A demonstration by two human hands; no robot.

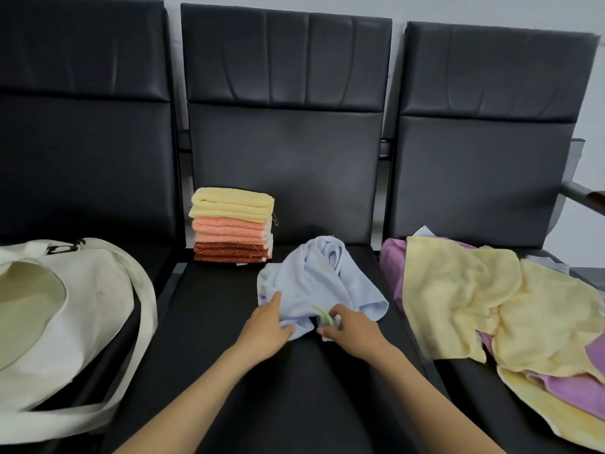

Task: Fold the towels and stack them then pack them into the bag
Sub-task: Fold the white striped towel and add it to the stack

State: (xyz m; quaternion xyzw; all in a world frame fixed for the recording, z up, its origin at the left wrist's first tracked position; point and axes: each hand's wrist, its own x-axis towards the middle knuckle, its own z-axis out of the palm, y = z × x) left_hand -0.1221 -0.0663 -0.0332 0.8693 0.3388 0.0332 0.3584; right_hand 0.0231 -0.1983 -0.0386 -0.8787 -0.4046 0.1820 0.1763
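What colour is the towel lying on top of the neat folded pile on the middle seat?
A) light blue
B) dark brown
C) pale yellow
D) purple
C: the folded pile is topped by a pale yellow towel, with peach and brown ones beneath. The light blue towel lies unfolded in front, gripped by the left hand and the right hand.

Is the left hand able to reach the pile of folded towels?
Probably yes: only bare seat lies between the left hand and the folded pile, but it grips the blue towel, so it must let go first.
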